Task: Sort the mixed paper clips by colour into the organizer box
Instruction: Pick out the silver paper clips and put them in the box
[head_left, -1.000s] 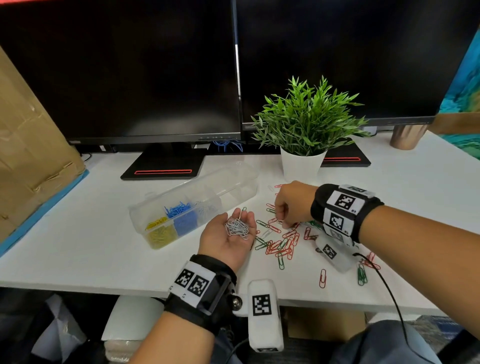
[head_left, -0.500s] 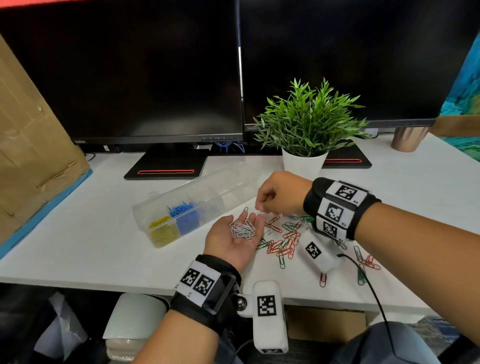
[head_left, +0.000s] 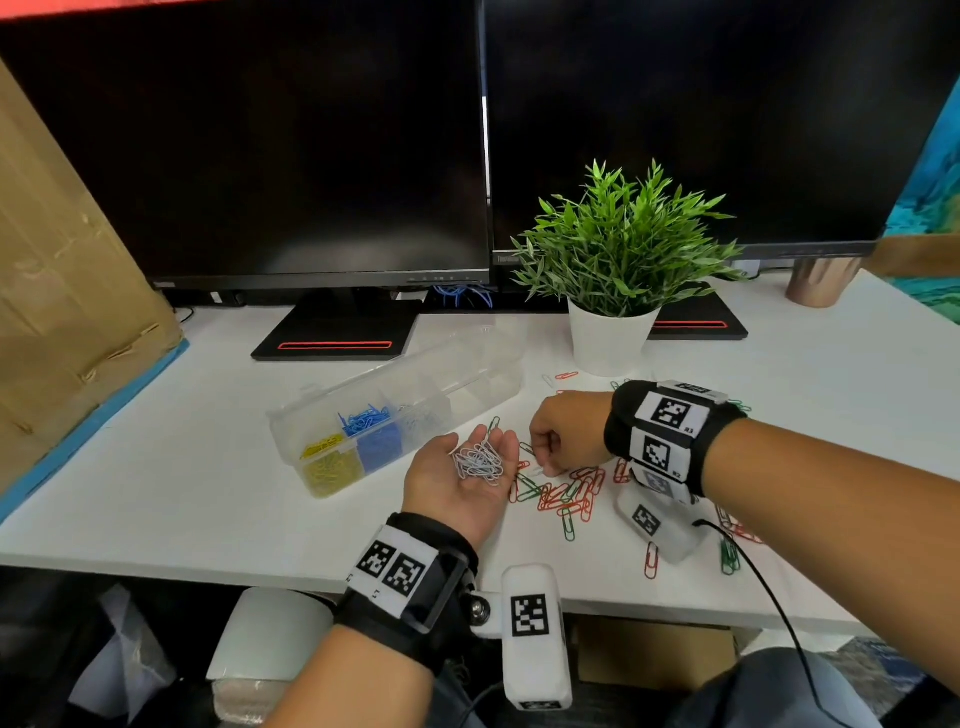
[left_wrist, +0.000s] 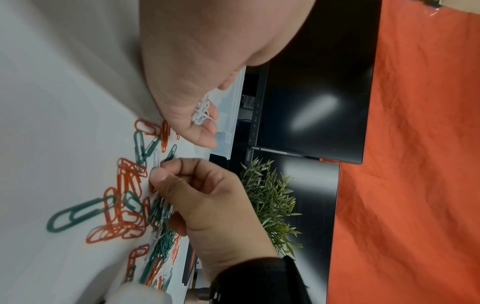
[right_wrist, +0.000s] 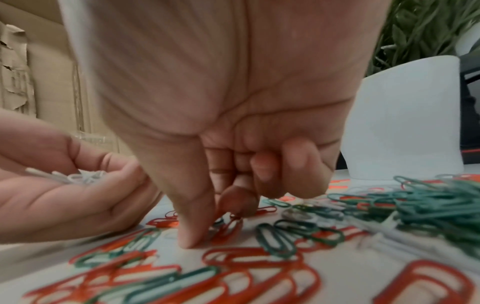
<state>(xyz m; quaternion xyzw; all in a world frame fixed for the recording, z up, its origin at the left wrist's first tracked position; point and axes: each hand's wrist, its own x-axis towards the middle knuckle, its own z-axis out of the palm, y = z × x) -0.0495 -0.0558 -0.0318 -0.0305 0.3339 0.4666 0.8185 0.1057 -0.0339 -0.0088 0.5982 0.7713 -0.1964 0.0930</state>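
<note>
My left hand lies palm up on the white desk, carrying a small heap of white clips on relaxed fingers; the heap also shows in the wrist views. Just right of it, my right hand reaches down into the mixed red and green clips. Its thumb and forefinger pinch the end of a white clip lying on the desk. The clear organizer box stands open to the left, with yellow clips, blue clips and some white clips in separate compartments.
A white plant pot stands just behind the clips. Two monitors on stands fill the back, and a cardboard box leans at the left. A copper cup sits far right. More green clips lie heaped right of my hand.
My right hand lifted from the pile to my left fingertips, then dropped back to the pile beside the palm. The left hand stayed palm up with its white clips.
</note>
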